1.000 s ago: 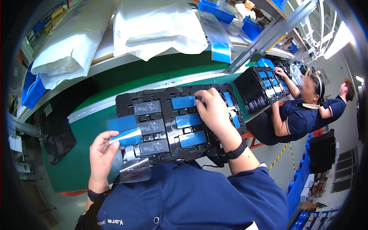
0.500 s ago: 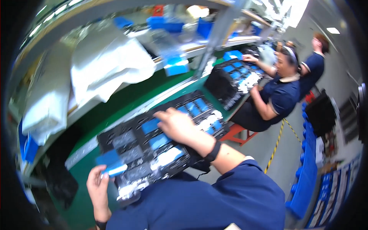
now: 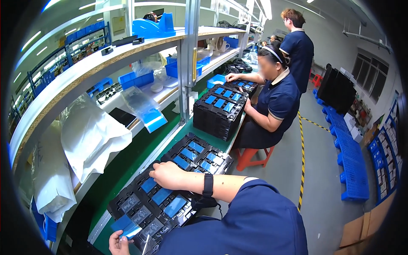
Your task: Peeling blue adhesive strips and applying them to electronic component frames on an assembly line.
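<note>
At the near end of a black tray (image 3: 142,187), my left hand (image 3: 119,243) pinches a small bundle of flat blue film strips (image 3: 124,224), fanned out over the tray's corner. The bent fingers of my right hand (image 3: 169,175) are at the tray's far edge; what they grip, if anything, is hidden. Blue rectangular pieces (image 3: 161,196) fill some of the compartments by my right hand. Dark flat rectangular pieces (image 3: 141,214) without blue lie in others, nearer my left hand. A second black tray (image 3: 173,149) with blue pieces adjoins beyond my right hand.
Farther along the green bench (image 3: 214,142), a tall stack of black trays (image 3: 214,121) stands before a seated co-worker (image 3: 276,100). Another person (image 3: 297,55) stands behind. White bags (image 3: 91,136), a clear bag with blue film (image 3: 146,111) and blue bins (image 3: 136,79) occupy the shelf. A metal post (image 3: 187,63) rises at the bench's back.
The view has tilted up and steadied, showing more shelf and room. My right hand has moved off the blue pieces toward the tray's far edge. My left hand still holds the blue strips.
</note>
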A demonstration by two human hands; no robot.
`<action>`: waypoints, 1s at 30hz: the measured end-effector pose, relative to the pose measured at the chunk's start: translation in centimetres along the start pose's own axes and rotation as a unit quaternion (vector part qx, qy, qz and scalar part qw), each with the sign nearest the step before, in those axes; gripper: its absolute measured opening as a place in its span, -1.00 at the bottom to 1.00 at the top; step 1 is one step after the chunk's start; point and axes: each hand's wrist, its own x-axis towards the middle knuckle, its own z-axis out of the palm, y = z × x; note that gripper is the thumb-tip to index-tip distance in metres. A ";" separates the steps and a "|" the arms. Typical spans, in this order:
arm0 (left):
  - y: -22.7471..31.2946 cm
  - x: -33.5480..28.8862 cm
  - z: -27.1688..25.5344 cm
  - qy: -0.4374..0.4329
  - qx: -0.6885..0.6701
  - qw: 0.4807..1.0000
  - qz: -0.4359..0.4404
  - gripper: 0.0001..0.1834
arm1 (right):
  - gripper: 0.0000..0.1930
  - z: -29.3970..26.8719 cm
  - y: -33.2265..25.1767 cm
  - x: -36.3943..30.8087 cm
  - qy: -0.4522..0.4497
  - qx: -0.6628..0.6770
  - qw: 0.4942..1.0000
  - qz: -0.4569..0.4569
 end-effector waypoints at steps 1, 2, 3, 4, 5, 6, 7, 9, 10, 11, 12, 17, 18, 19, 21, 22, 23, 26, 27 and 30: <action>0.0 0.0 0.0 -0.004 -0.002 1.000 0.001 -0.75 | -0.81 0.1 0.1 0.2 -0.011 0.003 1.000 -0.001; 0.0 0.0 0.0 -0.008 -0.004 1.000 0.001 -0.75 | -0.83 0.2 0.3 0.3 -0.023 0.005 1.000 -0.003; 0.1 -0.1 0.1 -0.001 -0.005 1.000 0.000 -0.74 | -0.83 0.3 0.4 0.4 -0.021 0.005 1.000 -0.003; 0.1 -0.2 0.1 -0.001 -0.005 1.000 0.002 -0.74 | -0.83 0.5 0.4 0.4 -0.011 0.027 1.000 0.001; 0.1 -0.2 0.1 -0.006 -0.004 1.000 0.007 -0.74 | -0.83 0.5 0.5 0.4 0.000 0.049 0.999 0.006; 0.1 -0.3 0.1 -0.011 -0.004 1.000 0.011 -0.74 | -0.83 0.5 0.3 0.4 0.000 0.049 0.999 0.005; 0.1 -0.3 0.0 -0.009 -0.004 1.000 0.011 -0.74 | -0.82 0.4 0.2 0.5 -0.016 0.036 0.999 0.007; 0.2 -0.4 0.0 -0.013 0.017 1.000 0.007 -0.73 | -0.81 0.3 0.0 0.6 -0.033 0.025 0.999 0.008; 0.3 -0.5 0.0 -0.012 0.017 1.000 0.006 -0.73 | -0.80 0.2 0.0 0.7 -0.043 0.020 0.999 0.004; 0.4 -0.5 0.1 -0.011 0.021 1.000 0.011 -0.74 | -0.79 0.1 0.0 0.8 -0.052 0.015 0.999 -0.001; 0.5 -0.5 0.2 -0.012 0.026 0.999 0.018 -0.74 | -0.79 0.0 0.1 1.0 -0.053 0.016 0.998 -0.001; 0.2 -0.4 0.1 -0.010 0.024 1.000 0.018 -0.74 | -0.80 -0.2 0.3 2.0 -0.086 0.043 0.995 0.025; 0.1 -0.3 0.1 -0.009 0.021 1.000 0.012 -0.73 | -0.79 -0.1 0.4 2.2 -0.102 0.057 0.992 0.038; 0.1 -0.3 0.1 -0.008 0.021 1.000 0.012 -0.73 | -0.79 0.1 0.4 2.4 -0.102 0.058 0.992 0.037; 0.0 -0.3 0.1 -0.005 0.013 1.000 -0.001 -0.73 | -0.82 0.3 0.5 2.6 -0.105 0.060 0.992 0.046; 0.0 -0.3 0.1 -0.006 0.013 1.000 -0.001 -0.73 | -0.82 0.4 0.6 2.8 -0.106 0.060 0.991 0.047; 0.0 -0.3 0.1 -0.007 0.015 1.000 -0.005 -0.73 | -0.83 0.4 0.6 2.9 -0.106 0.059 0.992 0.043; 0.0 -0.1 0.0 -0.011 0.023 1.000 -0.009 -0.73 | -0.85 0.2 0.9 3.5 -0.132 0.075 0.987 0.055; 0.0 -0.1 0.0 -0.010 0.030 0.999 -0.010 -0.73 | -0.85 0.0 0.9 3.8 -0.159 0.091 0.981 0.067; 0.1 -0.1 0.0 -0.014 0.019 1.000 -0.010 -0.73 | -0.82 -1.1 0.8 4.4 -0.194 0.095 0.974 0.064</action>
